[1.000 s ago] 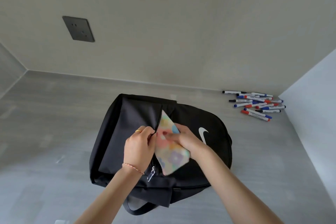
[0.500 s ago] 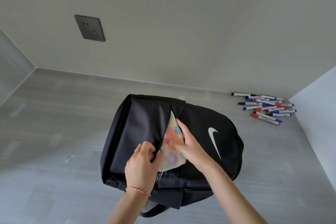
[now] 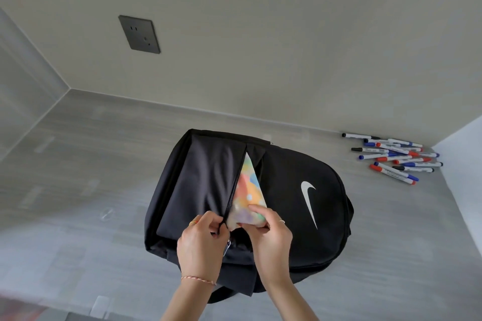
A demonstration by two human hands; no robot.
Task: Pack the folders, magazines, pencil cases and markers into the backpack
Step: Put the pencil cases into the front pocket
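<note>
The black backpack (image 3: 300, 206) lay flat on the grey tabletop (image 3: 78, 190), front pocket unzipped. The left hand (image 3: 202, 245) pinched the pocket's zipper edge, its grip clamped on the fabric to hold the slit wide. The right hand (image 3: 270, 237) had its grip closed on the lower corner of the flowered pencil case (image 3: 249, 193), which sat partly inside the pocket, its upper point tucked under the flap and its lower end outside, between the two hands.

To do this step well, the left hand would probably need to keep the opening lifted while the right slid the case along the pocket rather than across the zipper teeth, so its corner would not snag.

The markers (image 3: 393, 157) lay in a loose pile well apart, near the wall at the right, not yet packed.
</note>
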